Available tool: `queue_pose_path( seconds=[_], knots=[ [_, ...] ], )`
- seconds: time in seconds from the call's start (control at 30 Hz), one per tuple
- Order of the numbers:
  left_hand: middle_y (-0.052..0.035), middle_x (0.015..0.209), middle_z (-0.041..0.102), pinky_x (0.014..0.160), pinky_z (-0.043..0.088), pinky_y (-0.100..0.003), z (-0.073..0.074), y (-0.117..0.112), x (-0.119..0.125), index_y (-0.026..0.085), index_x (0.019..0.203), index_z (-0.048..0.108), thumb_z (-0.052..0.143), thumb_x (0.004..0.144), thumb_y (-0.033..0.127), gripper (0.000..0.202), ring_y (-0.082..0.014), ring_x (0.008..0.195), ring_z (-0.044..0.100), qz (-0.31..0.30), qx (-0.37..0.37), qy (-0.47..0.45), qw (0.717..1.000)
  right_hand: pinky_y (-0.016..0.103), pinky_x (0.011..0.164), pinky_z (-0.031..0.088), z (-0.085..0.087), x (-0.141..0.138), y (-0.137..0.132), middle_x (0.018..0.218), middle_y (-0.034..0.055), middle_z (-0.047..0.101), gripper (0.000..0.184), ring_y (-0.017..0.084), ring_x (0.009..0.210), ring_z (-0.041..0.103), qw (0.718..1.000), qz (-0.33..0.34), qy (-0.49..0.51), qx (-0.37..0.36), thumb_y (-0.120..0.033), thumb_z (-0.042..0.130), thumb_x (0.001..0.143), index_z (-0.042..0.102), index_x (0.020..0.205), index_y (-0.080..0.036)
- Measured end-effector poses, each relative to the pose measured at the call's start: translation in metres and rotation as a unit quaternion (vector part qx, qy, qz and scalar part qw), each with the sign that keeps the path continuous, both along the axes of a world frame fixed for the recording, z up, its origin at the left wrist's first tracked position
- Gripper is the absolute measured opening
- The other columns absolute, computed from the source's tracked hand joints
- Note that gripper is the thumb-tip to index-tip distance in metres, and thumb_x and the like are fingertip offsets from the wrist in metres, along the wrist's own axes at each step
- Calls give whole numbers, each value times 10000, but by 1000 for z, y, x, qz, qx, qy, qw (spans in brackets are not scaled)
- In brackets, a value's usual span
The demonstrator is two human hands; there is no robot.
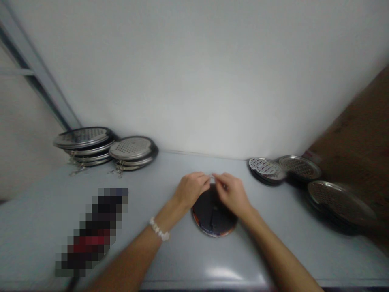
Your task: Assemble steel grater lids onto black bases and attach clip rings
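Note:
A dark round disc (pixel 211 215) with orange and blue print along its near rim lies flat on the table. At its far edge my left hand (pixel 193 188) and my right hand (pixel 229 192) come together, fingertips almost touching. Both are pinched closed. Something thin and pale shows between the fingertips, too small and blurred to name. My right hand covers part of the disc's right side, and my left hand covers its upper left edge. A white bracelet (pixel 159 230) circles my left wrist.
Round metal graters stand in a left stack (pixel 83 140) and a shorter stack (pixel 132 149), with thin ties hanging off. More graters lie on the right (pixel 267 169), (pixel 299 167), (pixel 340 200), beside a brown box (pixel 355 142). A pixelated dark object (pixel 94 231) lies front left.

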State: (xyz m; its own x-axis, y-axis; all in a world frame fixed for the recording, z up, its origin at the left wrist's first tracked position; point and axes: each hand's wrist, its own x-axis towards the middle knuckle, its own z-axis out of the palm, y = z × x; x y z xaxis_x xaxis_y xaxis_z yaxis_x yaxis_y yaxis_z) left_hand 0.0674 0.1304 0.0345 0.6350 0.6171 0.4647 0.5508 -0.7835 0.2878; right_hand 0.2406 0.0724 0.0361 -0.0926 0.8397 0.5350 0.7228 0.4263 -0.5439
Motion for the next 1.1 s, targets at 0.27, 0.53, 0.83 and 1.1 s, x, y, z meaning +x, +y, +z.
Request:
queue_pose_path(
  seconds=[0.27, 0.53, 0.83, 1.1],
  knots=[
    [-74, 863, 761, 773, 506, -304, 1, 0, 0, 148, 861, 731, 673, 906, 82, 98, -219, 814, 699, -8, -4, 14, 1000, 324, 732, 478, -3, 3, 1, 807, 80, 642, 331, 221, 760, 590, 999, 0, -40, 27, -157, 480, 953, 761, 1126, -181],
    [-60, 785, 742, 743, 501, -309, -2, -2, 2, 160, 777, 726, 696, 863, 76, 124, -217, 749, 676, 12, -60, -49, 997, 313, 692, 456, 1, -1, -2, 764, 65, 640, 318, 212, 722, 594, 1000, 16, -16, 13, -128, 505, 918, 790, 1044, -195],
    [-37, 872, 781, 771, 561, -256, 1, 1, 10, 181, 870, 734, 651, 896, 213, 94, -173, 795, 726, -21, -211, -224, 951, 280, 659, 503, 3, 6, 6, 764, 51, 735, 259, 188, 691, 667, 988, -36, 153, -14, -250, 547, 937, 794, 958, -173],
    [-21, 729, 744, 682, 542, -270, -9, 3, 13, 190, 742, 693, 672, 869, 309, 175, -184, 704, 701, -9, -280, -291, 915, 291, 708, 496, 4, -5, 2, 798, 52, 740, 262, 193, 745, 665, 982, -2, 186, -39, -297, 563, 921, 801, 919, -187]
  ],
)
